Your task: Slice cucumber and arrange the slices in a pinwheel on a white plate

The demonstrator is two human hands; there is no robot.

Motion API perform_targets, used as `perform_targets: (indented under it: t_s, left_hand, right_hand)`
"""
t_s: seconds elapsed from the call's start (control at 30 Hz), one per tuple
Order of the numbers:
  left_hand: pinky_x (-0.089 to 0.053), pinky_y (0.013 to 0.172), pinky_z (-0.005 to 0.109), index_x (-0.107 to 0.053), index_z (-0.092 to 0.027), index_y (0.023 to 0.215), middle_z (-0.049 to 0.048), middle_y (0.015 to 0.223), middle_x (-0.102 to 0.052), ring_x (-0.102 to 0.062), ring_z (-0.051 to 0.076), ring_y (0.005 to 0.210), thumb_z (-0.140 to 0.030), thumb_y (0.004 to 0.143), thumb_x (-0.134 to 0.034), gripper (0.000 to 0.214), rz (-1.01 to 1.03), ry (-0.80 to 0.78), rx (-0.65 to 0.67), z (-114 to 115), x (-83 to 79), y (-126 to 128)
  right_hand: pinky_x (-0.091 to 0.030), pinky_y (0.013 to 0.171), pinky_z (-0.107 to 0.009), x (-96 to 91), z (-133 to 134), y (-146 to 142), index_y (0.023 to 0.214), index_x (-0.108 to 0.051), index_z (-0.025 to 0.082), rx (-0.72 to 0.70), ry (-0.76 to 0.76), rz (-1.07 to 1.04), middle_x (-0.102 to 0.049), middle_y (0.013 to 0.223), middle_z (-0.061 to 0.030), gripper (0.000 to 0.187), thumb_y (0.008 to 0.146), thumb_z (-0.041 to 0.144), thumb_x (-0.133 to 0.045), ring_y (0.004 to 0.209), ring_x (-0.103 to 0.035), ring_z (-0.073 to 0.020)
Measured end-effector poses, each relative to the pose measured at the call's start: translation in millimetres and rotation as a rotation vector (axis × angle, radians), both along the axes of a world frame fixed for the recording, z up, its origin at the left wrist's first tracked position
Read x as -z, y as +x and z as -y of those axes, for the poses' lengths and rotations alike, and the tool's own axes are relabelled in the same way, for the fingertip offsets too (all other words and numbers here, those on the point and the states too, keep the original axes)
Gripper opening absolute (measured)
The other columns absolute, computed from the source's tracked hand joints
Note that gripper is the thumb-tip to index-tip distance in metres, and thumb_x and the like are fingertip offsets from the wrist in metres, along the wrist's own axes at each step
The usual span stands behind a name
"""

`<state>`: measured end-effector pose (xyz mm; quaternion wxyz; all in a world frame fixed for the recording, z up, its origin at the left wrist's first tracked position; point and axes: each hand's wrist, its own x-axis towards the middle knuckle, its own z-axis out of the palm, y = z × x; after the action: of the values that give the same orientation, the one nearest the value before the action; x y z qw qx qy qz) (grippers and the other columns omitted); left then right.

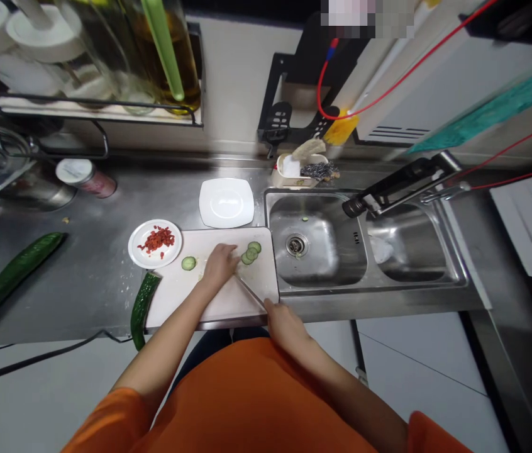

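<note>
My left hand (219, 262) rests curled on the white cutting board (221, 302), fingers pressed down over a piece of cucumber that it mostly hides. My right hand (283, 319) is closed round the handle of a knife (249, 291), whose blade runs up toward the left fingers. Cut cucumber slices (251, 251) lie just right of the left hand, and one more slice (188, 263) lies to its left. A cucumber piece (142, 306) lies along the board's left edge.
A small round plate of chopped red bits (155, 243) sits left of the board, an empty square white plate (226, 202) behind it. A whole cucumber (6, 282) lies at far left. The double sink (322, 242) with its faucet (400, 182) is at right. A can (85, 176) stands at the back.
</note>
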<state>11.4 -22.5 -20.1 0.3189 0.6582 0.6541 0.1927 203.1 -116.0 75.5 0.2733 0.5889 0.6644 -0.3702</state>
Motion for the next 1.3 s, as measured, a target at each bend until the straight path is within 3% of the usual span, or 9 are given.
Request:
perform_targets:
  t_s: [0.17, 0.33, 0.5, 0.7, 0.8, 0.9, 1.03, 1.1, 1.3]
  left_hand:
    - [-0.044, 0.084, 0.028, -0.066, -0.018, 0.107, 0.0074, 0.108, -0.059, -0.058, 0.019, 0.096, -0.022, 0.078, -0.059, 0.029, -0.078, -0.163, 0.142, -21.7, 3.7, 34.1]
    - [-0.042, 0.080, 0.028, -0.063, -0.017, 0.098, 0.0078, 0.101, -0.061, -0.057, 0.020, 0.095, -0.017, 0.075, -0.061, 0.024, -0.100, -0.158, 0.105, -23.6, -0.2, 38.7]
    - [-0.041, 0.068, 0.026, -0.060, -0.020, 0.085, 0.0010, 0.078, -0.064, -0.058, 0.016, 0.073, -0.024, 0.078, -0.061, 0.008, -0.001, -0.239, 0.012, -21.4, -10.8, 36.9]
    - [-0.046, 0.071, 0.026, -0.064, -0.021, 0.084, -0.0014, 0.075, -0.067, -0.060, 0.015, 0.072, -0.023, 0.074, -0.060, 0.011, 0.087, -0.194, -0.234, 1.5, -11.2, -0.3]
    - [-0.049, 0.073, 0.029, -0.068, -0.019, 0.092, 0.0007, 0.079, -0.070, -0.063, 0.017, 0.074, -0.026, 0.075, -0.056, 0.022, 0.144, -0.188, -0.253, 18.1, -3.8, -27.1]
    - [-0.051, 0.081, 0.031, -0.070, -0.019, 0.098, 0.0031, 0.091, -0.073, -0.066, 0.018, 0.085, -0.019, 0.075, -0.050, 0.030, 0.168, -0.179, -0.172, 23.8, 0.6, -44.5]
    - [-0.048, 0.090, 0.034, -0.071, -0.022, 0.096, 0.0039, 0.097, -0.073, -0.063, 0.021, 0.096, -0.011, 0.076, -0.046, 0.034, 0.038, -0.078, 0.091, 11.3, -3.1, -47.7]
    - [-0.046, 0.094, 0.034, -0.069, -0.021, 0.101, 0.0051, 0.103, -0.071, -0.062, 0.022, 0.101, -0.009, 0.077, -0.044, 0.037, -0.027, -0.028, 0.131, 6.4, -6.3, -43.1]
    - [-0.046, 0.087, 0.039, -0.062, -0.014, 0.105, 0.0145, 0.101, -0.064, -0.059, 0.028, 0.099, -0.033, 0.079, -0.061, 0.032, -0.294, -0.094, -0.101, 29.1, -5.3, -17.7]
  right_hand:
    - [-0.040, 0.069, -0.026, -0.3, 1.7, -0.7, 0.115, -0.053, 0.017, 0.027, -0.012, -0.002, -0.067, 0.101, -0.0125, 0.036, 0.087, 0.003, -0.034, 0.095, -0.063, -0.0228]
    - [-0.039, 0.067, -0.026, -0.8, 2.2, -0.4, 0.114, -0.053, 0.017, 0.028, -0.008, -0.006, -0.067, 0.100, -0.0124, 0.038, 0.085, 0.000, -0.035, 0.095, -0.063, -0.0229]
    - [-0.039, 0.067, -0.026, 1.7, 2.0, 0.6, 0.113, -0.053, 0.017, 0.021, -0.003, -0.018, -0.067, 0.099, -0.0126, 0.036, 0.086, 0.002, -0.036, 0.095, -0.063, -0.0230]
    - [-0.040, 0.069, -0.027, 1.0, -1.4, 1.0, 0.116, -0.053, 0.017, 0.023, -0.007, -0.023, -0.067, 0.101, -0.0127, 0.036, 0.087, 0.004, -0.036, 0.094, -0.063, -0.0232]
    - [-0.040, 0.070, -0.028, 1.8, -3.3, 1.1, 0.117, -0.054, 0.017, 0.024, 0.005, -0.030, -0.067, 0.100, -0.0131, 0.037, 0.087, 0.004, -0.036, 0.094, -0.063, -0.0230]
    - [-0.041, 0.070, -0.028, 3.4, -5.6, 0.2, 0.116, -0.054, 0.017, 0.020, 0.016, -0.036, -0.068, 0.098, -0.0132, 0.036, 0.087, 0.005, -0.036, 0.091, -0.064, -0.0230]
    - [-0.040, 0.069, -0.027, 2.8, -8.6, -2.1, 0.114, -0.055, 0.017, 0.007, 0.036, -0.017, -0.068, 0.096, -0.0128, 0.035, 0.087, 0.005, -0.036, 0.091, -0.064, -0.0234]
    - [-0.040, 0.068, -0.027, 1.3, -10.0, -2.8, 0.114, -0.055, 0.017, 0.005, 0.033, -0.003, -0.068, 0.096, -0.0128, 0.035, 0.087, 0.005, -0.036, 0.091, -0.064, -0.0233]
    - [-0.039, 0.067, -0.026, -2.0, -12.6, -2.7, 0.114, -0.054, 0.017, 0.019, 0.015, 0.011, -0.068, 0.098, -0.0124, 0.034, 0.088, 0.005, -0.035, 0.090, -0.065, -0.0224]
